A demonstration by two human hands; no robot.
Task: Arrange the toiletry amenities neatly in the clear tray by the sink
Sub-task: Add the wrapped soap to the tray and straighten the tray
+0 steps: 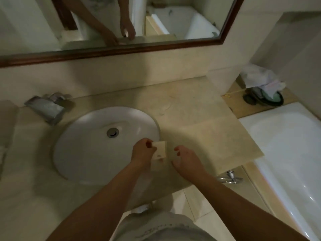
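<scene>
My left hand (142,153) pinches a small cream packet (160,150) by its left edge, holding it over the right rim of the round white sink (83,136). A second pale packet seems to lie just under it, but blur makes that unclear. My right hand (186,160) hovers a little to the right of the packet with fingers curled apart and nothing in them. No clear tray shows anywhere on the beige counter (199,119).
A chrome faucet (46,106) stands behind the sink at the left. A white bathtub (286,145) lies to the right, below the counter's edge. A bin with a white liner (264,87) sits at the far right. A framed mirror (121,23) hangs above.
</scene>
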